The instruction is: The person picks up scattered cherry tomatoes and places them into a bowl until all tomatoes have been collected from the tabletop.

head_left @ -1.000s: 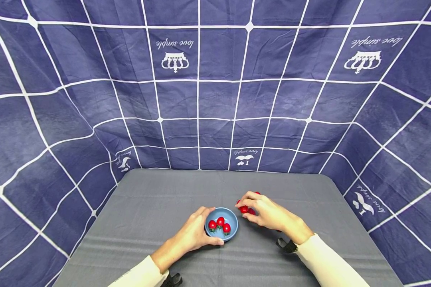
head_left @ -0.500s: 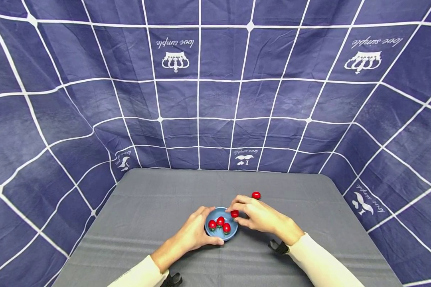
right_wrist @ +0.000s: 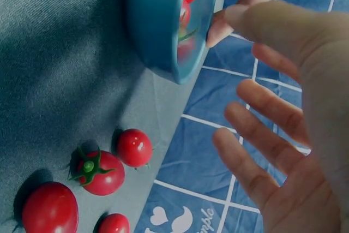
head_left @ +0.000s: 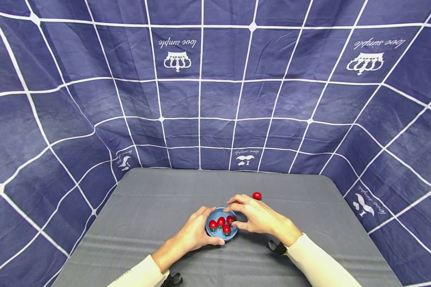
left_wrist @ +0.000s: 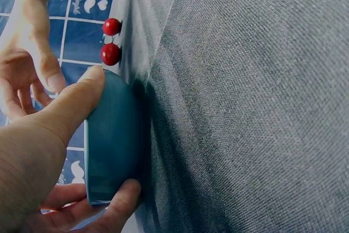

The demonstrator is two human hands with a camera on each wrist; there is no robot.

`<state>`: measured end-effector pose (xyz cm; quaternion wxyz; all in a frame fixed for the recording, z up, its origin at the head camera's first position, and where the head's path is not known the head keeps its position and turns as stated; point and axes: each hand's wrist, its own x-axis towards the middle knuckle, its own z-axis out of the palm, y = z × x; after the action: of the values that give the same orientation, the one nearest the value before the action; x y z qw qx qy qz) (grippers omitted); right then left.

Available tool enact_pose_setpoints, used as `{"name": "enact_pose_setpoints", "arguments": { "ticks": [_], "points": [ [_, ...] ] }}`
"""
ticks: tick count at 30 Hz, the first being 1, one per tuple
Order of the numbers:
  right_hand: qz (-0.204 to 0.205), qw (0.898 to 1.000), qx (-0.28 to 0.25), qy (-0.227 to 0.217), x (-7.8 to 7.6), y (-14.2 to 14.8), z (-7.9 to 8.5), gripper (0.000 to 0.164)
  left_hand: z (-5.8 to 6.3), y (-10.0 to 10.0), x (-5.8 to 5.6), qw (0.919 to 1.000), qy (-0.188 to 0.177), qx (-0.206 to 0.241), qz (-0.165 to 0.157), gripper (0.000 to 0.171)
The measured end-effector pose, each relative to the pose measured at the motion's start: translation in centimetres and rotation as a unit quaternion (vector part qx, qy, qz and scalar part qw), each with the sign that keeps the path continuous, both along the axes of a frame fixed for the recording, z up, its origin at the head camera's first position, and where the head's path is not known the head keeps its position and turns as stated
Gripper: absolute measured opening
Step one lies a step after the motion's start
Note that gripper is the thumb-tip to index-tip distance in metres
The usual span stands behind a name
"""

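Note:
My left hand point(head_left: 194, 230) grips a small blue bowl point(head_left: 218, 235) from its left side, thumb at the near edge and fingers round the far side. Several cherry tomatoes point(head_left: 213, 225) with green stems lie in the bowl. Over the bowl's right rim is my right hand point(head_left: 257, 215), its fingers spread apart with nothing between them. Just below its thumb, one tomato point(right_wrist: 187, 49) in the bowl looks blurred in the right wrist view. Loose tomatoes point(right_wrist: 103, 173) lie on the cloth beside the bowl, mostly hidden behind the right hand in the head view.
Grey cloth point(head_left: 158, 199) covers the table. One tomato point(head_left: 256, 195) sits on it beyond the right hand. A dark blue curtain point(head_left: 215, 99) with white grid lines encloses the back and both sides.
The right hand moved left from the loose tomatoes to the bowl with a tomato, then let it go inside. The left hand has stayed on the bowl.

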<state>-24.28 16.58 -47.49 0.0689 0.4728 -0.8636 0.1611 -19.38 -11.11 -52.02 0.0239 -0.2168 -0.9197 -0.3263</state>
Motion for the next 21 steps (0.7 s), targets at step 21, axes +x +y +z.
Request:
{"name": "enact_pose_setpoints", "arguments": {
  "ticks": [21],
  "points": [
    [-0.027,1.0,-0.008,0.011,0.6,1.9,0.1,0.047,-0.1,0.0,0.1,0.9999,0.004,0.015,0.0,0.111]
  ]
}}
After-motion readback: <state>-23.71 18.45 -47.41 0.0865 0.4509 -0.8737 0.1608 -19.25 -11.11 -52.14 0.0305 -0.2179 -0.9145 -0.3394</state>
